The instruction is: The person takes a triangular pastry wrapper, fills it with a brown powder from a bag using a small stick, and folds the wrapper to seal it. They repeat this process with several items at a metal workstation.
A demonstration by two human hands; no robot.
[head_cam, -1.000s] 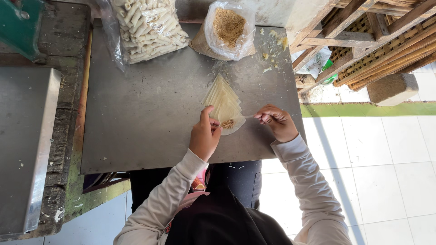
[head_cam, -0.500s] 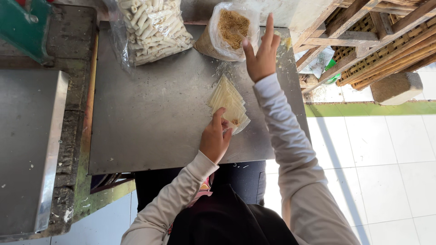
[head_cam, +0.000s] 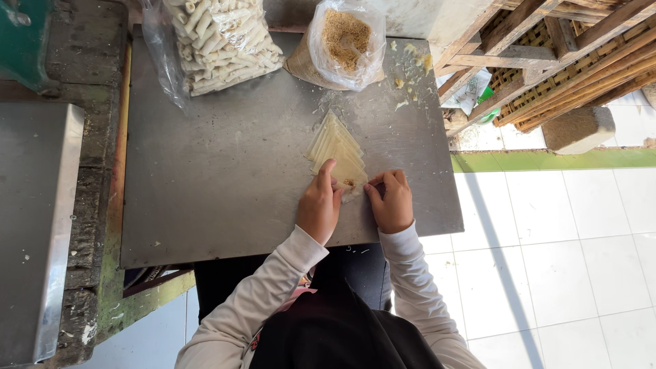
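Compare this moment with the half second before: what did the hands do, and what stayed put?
The right hand came back from the bag of crumbs to the near corner of the wrapper stack, where a bit of filling lies. The left hand stayed on that corner. Both bags, including the bag of rolls, kept their places.

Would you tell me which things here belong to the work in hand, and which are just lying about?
In use: wrapper stack, left hand, right hand, bag of crumbly filling, bag of finished rolls, steel worktop.
Lying about: wooden crates, stone block.
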